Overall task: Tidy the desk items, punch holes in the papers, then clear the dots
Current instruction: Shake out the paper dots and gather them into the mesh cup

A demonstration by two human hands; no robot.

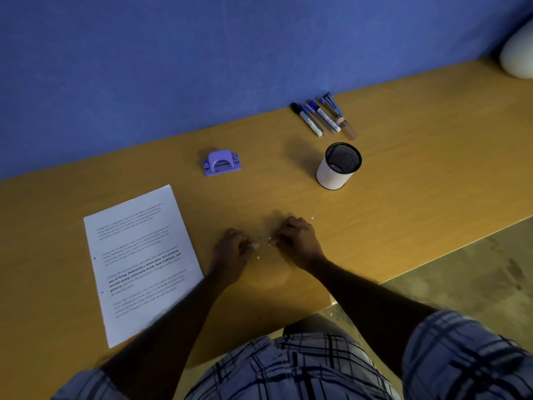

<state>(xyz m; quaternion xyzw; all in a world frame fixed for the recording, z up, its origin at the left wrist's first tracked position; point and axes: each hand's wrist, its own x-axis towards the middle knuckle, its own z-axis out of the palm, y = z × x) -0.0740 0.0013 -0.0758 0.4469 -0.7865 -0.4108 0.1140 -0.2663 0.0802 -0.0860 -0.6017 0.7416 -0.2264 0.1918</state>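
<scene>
1. We are holding both sets of fingertips (254, 245) down on the desk (403, 183), facing each other across a narrow gap. The fingers of the left hand (232, 251) and the right hand (298, 241) are curled under. We cannot tell whether either hand is actually pinching a dot, as they are too small to see.
2. The paper dots (258, 257) are lying loose between and around the fingertips. One is sitting just near of the gap, a couple inside it, and one apart on the far right of the right hand.
3. We are judging this to be the clearing step. Sweeping the dots into one small heap with the sides of the fingers should work better than picking at each one.
4. We are keeping the strokes slow and low, since such light bits scatter easily and the near desk edge is close.
5. We are remembering the stray dot on the far right and pulling it in before lifting anything.
6. Further out, the papers (138, 261) are lying flat to the left, and two small dark marks on their left edge look like punched holes.
7. The hole punch (221, 163) is sitting far of the hands, and the cup (339, 167) is standing to the far right.
8. The pens (320, 118) are lying outside the cup by the wall, so tidying looks unfinished.
</scene>
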